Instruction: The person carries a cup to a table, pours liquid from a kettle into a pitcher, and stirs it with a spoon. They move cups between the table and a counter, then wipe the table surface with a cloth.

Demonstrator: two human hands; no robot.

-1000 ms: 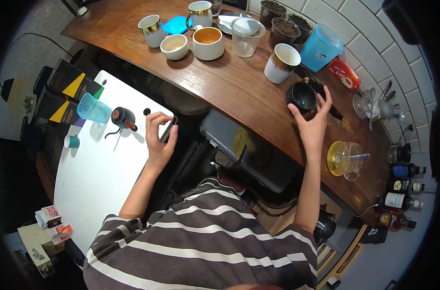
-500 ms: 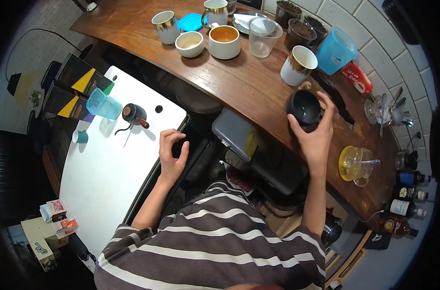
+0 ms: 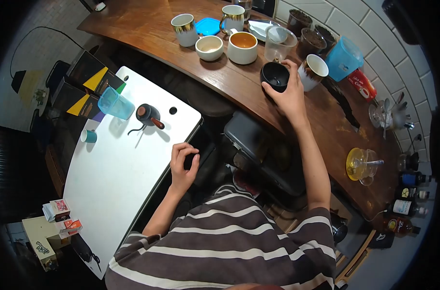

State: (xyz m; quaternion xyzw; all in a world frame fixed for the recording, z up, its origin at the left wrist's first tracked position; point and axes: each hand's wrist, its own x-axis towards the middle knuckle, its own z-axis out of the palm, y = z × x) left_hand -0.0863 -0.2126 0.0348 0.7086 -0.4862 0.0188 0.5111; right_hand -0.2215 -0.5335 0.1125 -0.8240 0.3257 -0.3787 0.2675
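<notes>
Found the left hand (image 3: 182, 166) nearest, just off the right edge of the desk (image 3: 128, 193), with fingers curled, thumb apart from fingertips, and nothing visible in the grasp. Rated as a minor hazard there: a rap of the knuckles against the desk edge, caused by an unwatched swing to the left.

Noted the pot (image 3: 145, 113) farther out, near the desk's far edge, between the two far corners, with handle turned toward the left hand. Could be upset by a sleeve or finger catching that handle.

Gripped the black cup (image 3: 274, 74) in the right hand (image 3: 291, 94), with thumb on the near side, fingers around the right side, and the span opened only to the cup's width. Located the cup over the counter (image 3: 328, 140), a little inside the front edge. Could not tell from this view whether lifted or resting, nor whether filled. Judged liable to tilt or slip toward the front edge, owing to a one-sided hold on a smooth-looking wall.

Saw the mug (image 3: 311, 77) just beside the knuckles. Could be toppled by a sideways sweep of the right hand.

Placed beyond, toward the counter's back edge: the clear cup (image 3: 279, 44), apparently light, thus easily shoved by the black cup. Observed the white cup (image 3: 242, 52) and bowl (image 3: 209, 52) leftward along the front edge. Judged exposed to a rim-to-rim knock, caused by overshooting leftward.
</notes>
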